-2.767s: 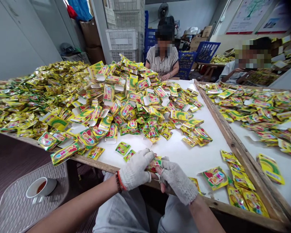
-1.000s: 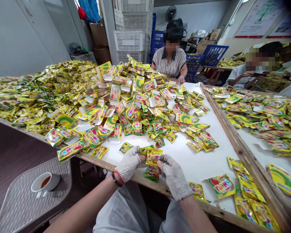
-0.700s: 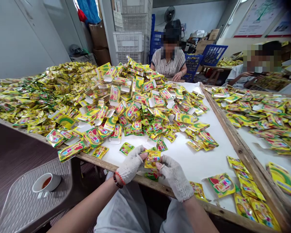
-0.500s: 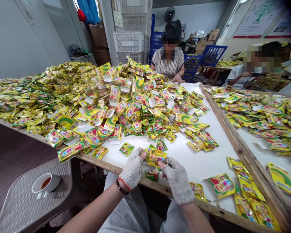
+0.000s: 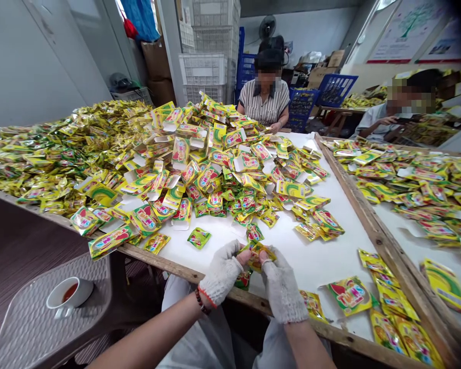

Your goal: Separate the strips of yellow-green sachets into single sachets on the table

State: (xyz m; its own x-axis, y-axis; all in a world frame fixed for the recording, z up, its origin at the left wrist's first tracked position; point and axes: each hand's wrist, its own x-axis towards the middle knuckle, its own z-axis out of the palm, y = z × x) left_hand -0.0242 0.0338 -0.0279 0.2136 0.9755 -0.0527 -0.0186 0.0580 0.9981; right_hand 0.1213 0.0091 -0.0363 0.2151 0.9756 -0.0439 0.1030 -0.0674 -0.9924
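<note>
Above the near edge of the table (image 5: pixel 311 271), our gloved left hand (image 5: pixel 222 271) and right hand (image 5: pixel 283 287) pinch a yellow packet (image 5: pixel 259 253) between them. Below it, on the table's near edge, we see a partly hidden green packet (image 5: pixel 243 280). A heap of boxes and packets (image 5: pixel 211 171) covers the table's left side and middle; a cup (image 5: pixel 69 296) sits on a stool (image 5: pixel 23 318) left of the table.

Pale wall (image 5: pixel 318 28), dark floor (image 5: pixel 11 256), grey stool (image 5: pixel 26 328)
</note>
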